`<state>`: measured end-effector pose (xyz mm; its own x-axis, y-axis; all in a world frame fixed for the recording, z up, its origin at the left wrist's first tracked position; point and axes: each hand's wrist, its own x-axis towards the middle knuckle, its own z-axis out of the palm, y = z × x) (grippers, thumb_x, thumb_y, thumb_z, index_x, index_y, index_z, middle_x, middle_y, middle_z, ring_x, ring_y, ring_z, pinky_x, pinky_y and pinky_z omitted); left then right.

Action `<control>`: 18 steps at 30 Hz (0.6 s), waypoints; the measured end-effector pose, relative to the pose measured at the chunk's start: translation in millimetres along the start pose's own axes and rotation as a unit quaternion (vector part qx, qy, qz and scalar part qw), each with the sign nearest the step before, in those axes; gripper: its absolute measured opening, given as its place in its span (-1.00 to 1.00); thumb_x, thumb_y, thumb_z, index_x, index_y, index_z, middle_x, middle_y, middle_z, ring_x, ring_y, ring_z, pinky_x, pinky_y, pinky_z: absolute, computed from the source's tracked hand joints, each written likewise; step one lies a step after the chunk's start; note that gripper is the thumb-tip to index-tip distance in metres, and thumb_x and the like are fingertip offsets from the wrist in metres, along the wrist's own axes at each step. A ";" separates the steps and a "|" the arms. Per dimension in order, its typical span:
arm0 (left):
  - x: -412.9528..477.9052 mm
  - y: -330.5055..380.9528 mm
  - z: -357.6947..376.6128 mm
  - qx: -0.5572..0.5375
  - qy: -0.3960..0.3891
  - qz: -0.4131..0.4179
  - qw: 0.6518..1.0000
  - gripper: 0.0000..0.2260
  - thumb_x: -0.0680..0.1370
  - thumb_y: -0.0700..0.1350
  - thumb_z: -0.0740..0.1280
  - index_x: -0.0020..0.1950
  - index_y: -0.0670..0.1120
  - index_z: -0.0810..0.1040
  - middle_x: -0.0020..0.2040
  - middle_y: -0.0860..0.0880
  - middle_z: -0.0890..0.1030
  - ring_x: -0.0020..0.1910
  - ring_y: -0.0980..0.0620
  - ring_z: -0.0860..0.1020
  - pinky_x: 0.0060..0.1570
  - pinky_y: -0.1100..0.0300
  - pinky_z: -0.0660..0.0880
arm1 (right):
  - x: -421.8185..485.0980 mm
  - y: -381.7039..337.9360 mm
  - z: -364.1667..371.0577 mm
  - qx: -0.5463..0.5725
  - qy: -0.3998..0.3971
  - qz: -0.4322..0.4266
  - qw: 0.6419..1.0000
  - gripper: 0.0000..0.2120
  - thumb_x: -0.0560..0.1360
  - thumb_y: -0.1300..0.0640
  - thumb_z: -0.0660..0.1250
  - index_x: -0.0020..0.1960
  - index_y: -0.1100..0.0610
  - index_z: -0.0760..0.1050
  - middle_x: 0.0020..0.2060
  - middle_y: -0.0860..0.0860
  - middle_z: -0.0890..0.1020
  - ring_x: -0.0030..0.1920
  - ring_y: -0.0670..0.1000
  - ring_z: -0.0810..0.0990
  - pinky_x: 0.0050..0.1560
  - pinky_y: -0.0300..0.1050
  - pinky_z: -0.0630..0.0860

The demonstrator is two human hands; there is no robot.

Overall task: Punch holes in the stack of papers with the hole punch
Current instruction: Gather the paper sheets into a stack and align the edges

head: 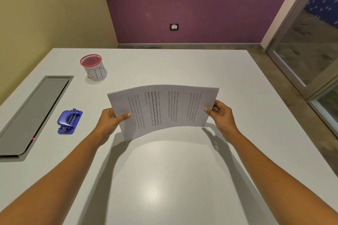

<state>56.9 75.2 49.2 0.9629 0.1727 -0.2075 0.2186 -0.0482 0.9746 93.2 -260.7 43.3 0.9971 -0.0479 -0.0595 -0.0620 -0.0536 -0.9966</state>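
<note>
A stack of printed white papers [164, 109] hangs in the air above the middle of the white table [173, 179], bowed upward in an arch with the text running sideways. My left hand [111, 120] grips its left edge, thumb on top. At the right edge, my right hand [219, 113] pinches the stack the same way. The blue hole punch [69, 121] rests on the table to the left, a short way from my left hand, untouched.
A mesh cup with a pink rim and a paper label [94, 67] stands at the back left. A grey hatch panel [33, 113] is set into the table along its left side. Glass door at right.
</note>
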 end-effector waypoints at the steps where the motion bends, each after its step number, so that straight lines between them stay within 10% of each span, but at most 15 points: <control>1: -0.3 0.2 0.6 -0.002 0.003 0.002 1.000 -0.79 0.45 -0.27 0.38 0.05 -0.08 0.57 -0.04 0.03 0.64 -0.01 -0.05 0.59 0.11 0.01 0.47 | -0.2 0.1 0.1 0.001 0.005 -0.001 1.000 -0.77 0.48 0.32 0.31 0.07 0.08 0.52 -0.04 -0.05 0.63 -0.03 -0.18 0.59 -0.08 -0.40 0.54; 13: -1.0 1.6 8.1 -0.011 0.028 -0.001 1.000 -0.82 0.52 -0.20 0.31 0.11 -0.14 0.57 -0.12 0.08 0.67 -0.19 0.13 0.64 -0.15 0.22 0.53 | -0.9 -0.7 1.8 -0.069 0.080 -0.011 0.994 -0.68 0.46 0.27 0.36 0.20 0.16 0.44 0.08 -0.02 0.55 0.13 -0.09 0.50 0.08 -0.30 0.43; 18: -5.8 0.1 15.3 -0.026 0.054 -0.017 0.998 -0.84 0.53 -0.23 0.30 0.08 -0.14 0.57 -0.23 0.07 0.70 -0.27 0.06 0.63 -0.28 0.18 0.50 | -21.7 13.9 5.7 -0.082 0.102 0.003 0.991 -0.89 0.45 0.34 0.34 -0.04 0.20 0.51 -0.24 0.01 0.58 -0.16 0.01 0.54 -0.14 -0.45 0.48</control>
<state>53.7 59.1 49.2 0.9317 0.2791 -0.2327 0.2395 0.0099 0.9708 71.0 -254.6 30.4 0.9680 -0.2486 -0.0356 -0.0908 -0.2143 -0.9725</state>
